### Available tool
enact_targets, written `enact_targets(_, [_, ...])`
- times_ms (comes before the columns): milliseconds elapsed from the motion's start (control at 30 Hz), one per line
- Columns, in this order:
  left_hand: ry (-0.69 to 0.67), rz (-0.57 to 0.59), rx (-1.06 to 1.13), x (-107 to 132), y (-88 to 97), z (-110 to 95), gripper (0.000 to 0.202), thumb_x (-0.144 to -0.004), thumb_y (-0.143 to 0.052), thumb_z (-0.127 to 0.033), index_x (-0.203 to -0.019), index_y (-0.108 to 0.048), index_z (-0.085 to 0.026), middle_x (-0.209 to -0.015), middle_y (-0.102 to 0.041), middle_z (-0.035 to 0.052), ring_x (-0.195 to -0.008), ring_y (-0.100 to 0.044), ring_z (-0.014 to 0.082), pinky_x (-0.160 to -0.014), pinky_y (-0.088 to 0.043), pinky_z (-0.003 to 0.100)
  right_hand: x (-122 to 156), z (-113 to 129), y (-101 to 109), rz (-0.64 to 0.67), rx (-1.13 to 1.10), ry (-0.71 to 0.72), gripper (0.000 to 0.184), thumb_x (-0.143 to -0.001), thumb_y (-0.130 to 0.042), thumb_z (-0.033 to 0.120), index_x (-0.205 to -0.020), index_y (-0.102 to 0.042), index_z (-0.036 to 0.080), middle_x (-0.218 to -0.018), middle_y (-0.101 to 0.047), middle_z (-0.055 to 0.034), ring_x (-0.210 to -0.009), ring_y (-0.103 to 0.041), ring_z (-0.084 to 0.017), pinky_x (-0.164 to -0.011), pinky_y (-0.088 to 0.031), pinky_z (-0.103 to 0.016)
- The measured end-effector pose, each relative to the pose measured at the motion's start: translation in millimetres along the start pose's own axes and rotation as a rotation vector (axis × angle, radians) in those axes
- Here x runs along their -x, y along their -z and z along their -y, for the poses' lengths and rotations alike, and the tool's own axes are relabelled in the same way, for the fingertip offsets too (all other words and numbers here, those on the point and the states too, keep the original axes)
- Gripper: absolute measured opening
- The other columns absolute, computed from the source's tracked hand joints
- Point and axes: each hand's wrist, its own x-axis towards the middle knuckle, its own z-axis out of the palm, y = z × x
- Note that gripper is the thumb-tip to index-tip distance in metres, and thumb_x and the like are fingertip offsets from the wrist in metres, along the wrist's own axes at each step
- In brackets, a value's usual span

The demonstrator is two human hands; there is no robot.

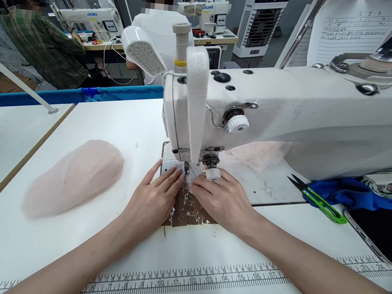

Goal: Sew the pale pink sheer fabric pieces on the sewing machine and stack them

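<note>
The left hand [157, 194] lies flat and palm down, its little finger spread a bit from the others, which sit close together. The right hand [227, 200] has bent fingers close together, their tips at a bit of thin, see-through cloth [194, 171]. I cannot tell if they pinch it. That cloth is between the two hands' fingertips, by the needle end of the white sewing machine [279, 95]. Shiny brown tape [192, 210] is just below the fingertips. Left of the left fingers lies a puffy pale pink cloth [79, 178]. Well to the right of the right fingers are green thread snips [324, 204], touching a blue cloth [384, 201].
</note>
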Motion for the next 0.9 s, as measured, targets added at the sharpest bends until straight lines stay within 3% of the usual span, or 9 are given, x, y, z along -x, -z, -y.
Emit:
enact_targets(233, [-0.004,-0.044,0.034,0.3,1.3,-1.6,0.036,-0.092,-0.042,-0.011,-0.123,-0.060,-0.009,-0.123,-0.065,0.0106,-0.117,-0.060,0.0231,-0.116,-0.027,0.050,0.9,-0.8,-1.2,-0.005,-0.018,-0.012,0.021,-0.089,-0.051,0.005,-0.088,-0.069,0.016,-0.086,-0.073,-0.0017,-0.069,-0.059,-0.013,-0.079,-0.045,-0.031])
enact_targets(533, [0.008,-0.006,0.045,-0.7,5.5,-1.0,0.037,-0.092,-0.042,-0.013,-0.124,-0.059,-0.007,-0.124,-0.064,0.0130,-0.117,-0.060,0.0259,-0.115,-0.029,0.054,5.3,3.4,5.9,0.002,-0.061,-0.016,0.015,-0.091,-0.057,0.016,-0.094,-0.071,0.015,-0.095,-0.073,-0.0041,-0.084,-0.062,-0.016,-0.085,-0.045,-0.034])
enact_targets(900, [0.065,0.000,0.039,-4.9,-1.1,6.7,0.039,-0.091,-0.042,-0.014,-0.127,-0.057,-0.010,-0.129,-0.061,0.0103,-0.122,-0.056,0.0263,-0.115,-0.026,0.054,1.0,-0.6,1.5,0.035,0.014,-0.032,0.016,-0.091,-0.057,0.023,-0.093,-0.072,0.017,-0.091,-0.074,-0.0035,-0.082,-0.062,-0.018,-0.094,-0.042,-0.037])
